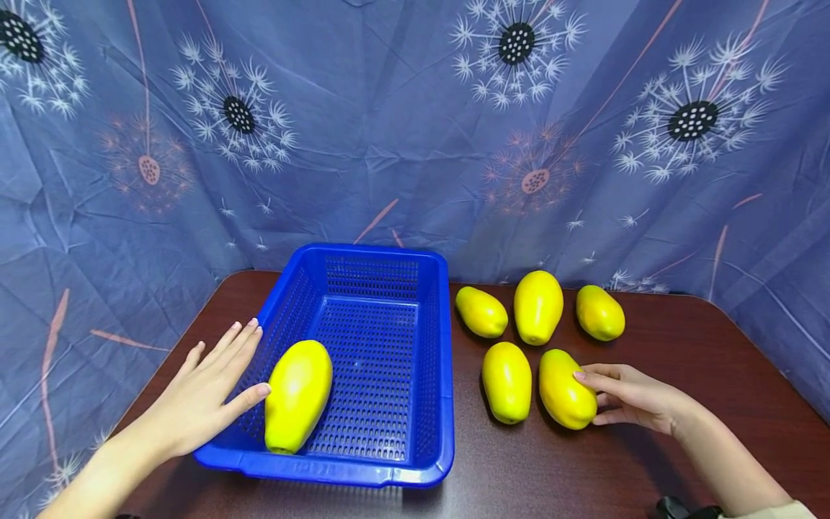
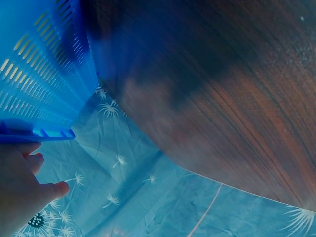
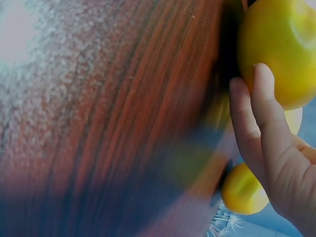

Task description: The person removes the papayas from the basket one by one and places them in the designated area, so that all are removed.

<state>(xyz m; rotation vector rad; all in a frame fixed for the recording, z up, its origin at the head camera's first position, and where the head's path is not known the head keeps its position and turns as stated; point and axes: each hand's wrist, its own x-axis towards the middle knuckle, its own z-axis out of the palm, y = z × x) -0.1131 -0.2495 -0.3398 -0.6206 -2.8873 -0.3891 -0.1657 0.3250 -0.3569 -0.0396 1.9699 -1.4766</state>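
A large yellow papaya (image 1: 298, 396) lies inside the blue plastic basket (image 1: 353, 472), near its front left. My left hand (image 1: 207, 396) lies spread over the basket's left rim, its thumb tip at the papaya's left side. The left wrist view shows that hand (image 2: 19, 187) by the blue rim. With straight fingers, my right hand (image 1: 635, 396) touches the right side of a yellow papaya (image 1: 565, 393) on the table. In the right wrist view, two extended fingers (image 3: 266, 108) lie against this fruit (image 3: 281, 49); its far side is hidden.
More yellow papayas stand on the brown table (image 1: 681, 346) right of the basket: one (image 1: 507, 382) beside the touched fruit, and behind them a small one (image 1: 482, 312), a larger one (image 1: 538, 308) and another (image 1: 600, 313). A blue dandelion-print cloth (image 1: 389, 180) hangs behind the table.
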